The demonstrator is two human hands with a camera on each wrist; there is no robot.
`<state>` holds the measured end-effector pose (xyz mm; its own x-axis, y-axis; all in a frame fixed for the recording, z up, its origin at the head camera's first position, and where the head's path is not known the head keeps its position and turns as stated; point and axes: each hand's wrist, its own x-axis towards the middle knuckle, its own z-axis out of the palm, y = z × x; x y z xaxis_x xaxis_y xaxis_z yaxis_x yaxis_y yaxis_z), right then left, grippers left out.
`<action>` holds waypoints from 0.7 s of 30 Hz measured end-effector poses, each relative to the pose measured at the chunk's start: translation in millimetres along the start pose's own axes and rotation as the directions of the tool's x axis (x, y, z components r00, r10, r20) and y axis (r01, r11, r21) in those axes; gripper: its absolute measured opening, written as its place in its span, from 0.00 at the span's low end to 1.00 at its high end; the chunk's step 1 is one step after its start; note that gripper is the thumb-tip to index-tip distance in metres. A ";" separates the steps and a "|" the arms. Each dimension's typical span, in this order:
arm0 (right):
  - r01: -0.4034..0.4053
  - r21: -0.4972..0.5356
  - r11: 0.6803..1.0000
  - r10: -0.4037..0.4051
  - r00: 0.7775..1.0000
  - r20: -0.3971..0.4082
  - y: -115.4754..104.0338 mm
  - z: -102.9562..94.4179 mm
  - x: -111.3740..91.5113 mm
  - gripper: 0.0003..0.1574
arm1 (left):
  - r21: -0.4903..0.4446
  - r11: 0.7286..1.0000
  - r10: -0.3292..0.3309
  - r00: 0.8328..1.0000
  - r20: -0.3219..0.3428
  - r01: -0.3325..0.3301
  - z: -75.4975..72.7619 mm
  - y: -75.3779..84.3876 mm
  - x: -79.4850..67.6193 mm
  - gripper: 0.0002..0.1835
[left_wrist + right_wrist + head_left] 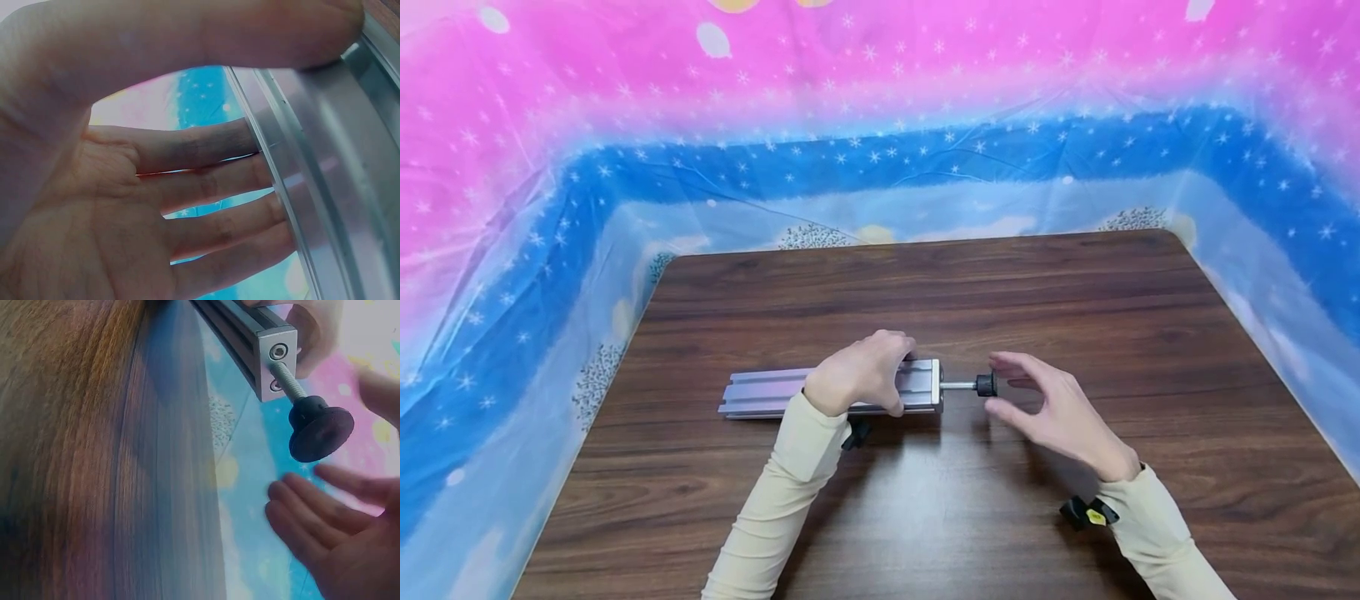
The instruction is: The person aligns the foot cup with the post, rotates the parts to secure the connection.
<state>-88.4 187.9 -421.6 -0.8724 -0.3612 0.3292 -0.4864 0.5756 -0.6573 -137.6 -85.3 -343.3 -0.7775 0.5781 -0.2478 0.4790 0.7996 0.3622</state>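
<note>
An aluminium profile [767, 392] with grooves along its length lies on the table, its long side running left to right. My left hand [868, 371] grips it near its right end, thumb on the near side and fingers over the far side. In the left wrist view the thumb presses the grooved metal [312, 162]. A threaded rod [288, 382] sticks out of the end plate [267, 357], between two screws, and carries a black levelling foot [322, 432]. My right hand [1060, 408] is spread around the foot, thumb and fingers apart from it.
The dark wood-grain table [925, 300] has a rounded far edge. A pink and blue patterned cloth [880, 158] hangs behind it and along both sides. Black straps with small devices [1086, 512] sit on the wrists, over cream sleeves [782, 500].
</note>
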 end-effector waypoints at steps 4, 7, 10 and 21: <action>0.155 -0.013 0.988 -0.155 0.988 -0.025 0.0 3.4 -1.5 0.41 | 0.002 1.000 -0.007 1.000 0.006 0.007 0.4 -0.2 0.0 0.27; 0.191 -0.033 0.981 -0.193 0.979 -0.058 -0.6 5.9 -1.4 0.36 | -0.002 1.000 -0.010 1.000 0.008 0.011 1.7 -0.7 0.1 0.27; 0.184 -0.041 0.982 -0.187 0.980 -0.073 -1.0 6.4 -1.5 0.33 | -0.009 1.000 -0.007 1.000 0.002 0.007 2.3 -1.1 -1.0 0.27; 0.105 -0.006 0.994 -0.105 0.988 -0.112 -1.8 10.6 0.2 0.23 | -0.011 1.000 0.000 1.000 -0.008 0.000 5.8 -3.4 -2.6 0.31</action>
<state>-87.2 178.9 -427.5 -0.8163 -0.3353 0.4705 -0.5757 0.5389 -0.6149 -134.8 -88.5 -349.1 -0.7807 0.5770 -0.2401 0.4751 0.7976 0.3718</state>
